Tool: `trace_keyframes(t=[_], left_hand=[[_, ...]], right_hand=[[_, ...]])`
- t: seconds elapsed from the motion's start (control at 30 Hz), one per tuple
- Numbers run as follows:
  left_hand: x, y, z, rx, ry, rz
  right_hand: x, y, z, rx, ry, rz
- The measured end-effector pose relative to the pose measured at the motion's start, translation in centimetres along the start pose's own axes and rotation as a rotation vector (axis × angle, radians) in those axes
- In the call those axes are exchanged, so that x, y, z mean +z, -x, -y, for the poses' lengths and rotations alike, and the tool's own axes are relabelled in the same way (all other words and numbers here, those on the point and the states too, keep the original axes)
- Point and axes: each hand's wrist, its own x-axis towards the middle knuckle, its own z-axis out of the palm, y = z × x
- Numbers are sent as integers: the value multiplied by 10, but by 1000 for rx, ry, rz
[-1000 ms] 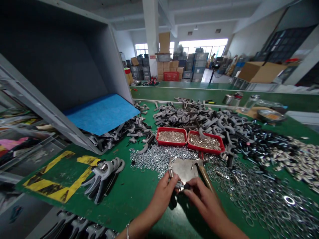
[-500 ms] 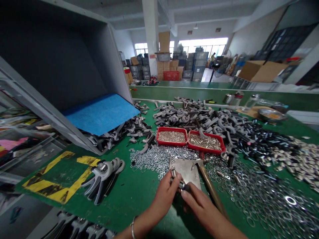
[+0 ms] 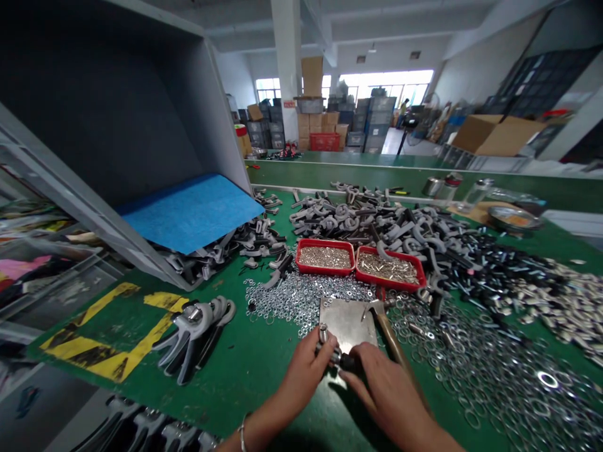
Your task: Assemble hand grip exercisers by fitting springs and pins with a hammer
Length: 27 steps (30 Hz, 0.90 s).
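Note:
Near the front of the green bench, my left hand is closed around a small metal assembly with a coil spring poking up between thumb and fingers. My right hand pinches a black knob that meets the assembly's right end. Fingers hide much of both parts. Beyond the hands lies a flat metal plate, with a hammer resting along its right side. To the left are several grey-and-black hand grips, lying together beside a yellow-and-black taped square.
Two red trays of small metal pieces stand past the plate. Nuts, washers, black knobs with screws and grey handles lie in heaps. A tilted grey bin with a blue sheet borders the left.
Both hands have shifted slightly toward me. The right hand has turned, its back now facing up, and the black knob shows more to the side.

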Motion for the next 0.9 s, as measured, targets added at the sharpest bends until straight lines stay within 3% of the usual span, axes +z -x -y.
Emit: trace_keyframes(t=[0.07,0.17,0.23,0.3,0.4,0.47,0.57,0.63,0.7,0.77,0.83,0.9], left_hand=[[-1,1,0,10,-11,1],[-5,2,0,44,-47,51],[-6,3,0,48,-59,78],[-5,2,0,33,-46,73],[-2,0,-3,-24,64,62],[0,-1,-8,-68,139,59],[1,-1,-13,-67,162,25],[0,0,-14,-9,92,-13],[-3,1,-14,94,-34,-16],[-7,2,-13,213,-155,46],[-8,2,-10,264,-212,114],[-6,0,-4,199,-209,98]], right_hand=[[6,2,-1,36,-100,73],[20,6,-1,285,-566,428],[26,8,-2,344,-706,542],[24,7,-3,283,-615,455],[13,3,-4,119,-260,192],[7,0,-2,38,-41,84],[12,-2,1,31,-34,24],[22,-3,3,131,-331,78],[30,-4,4,311,-755,272],[33,-5,3,470,-1039,503],[28,-6,1,503,-988,585],[19,-5,-2,379,-657,430]])
